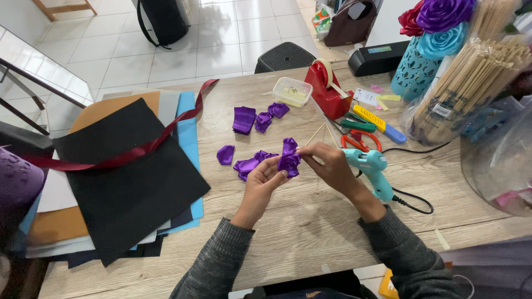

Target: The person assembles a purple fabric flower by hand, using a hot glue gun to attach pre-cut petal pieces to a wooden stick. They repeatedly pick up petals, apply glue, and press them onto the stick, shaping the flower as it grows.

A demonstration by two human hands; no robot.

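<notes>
Above the table's (310, 221) middle, both hands pinch a purple ribbon flower (288, 158), left hand (265, 180) cradling underneath, right hand (328, 164) pressing a petal down, glue gun (372, 170) at three o'clock.

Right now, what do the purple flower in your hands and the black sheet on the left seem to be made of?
The purple flower, pinched between left hand and right hand, looks like satin ribbon: glossy highlights on soft folds. The black sheet looks like felt or craft foam, matte with no shine; which one I cannot tell.
</notes>
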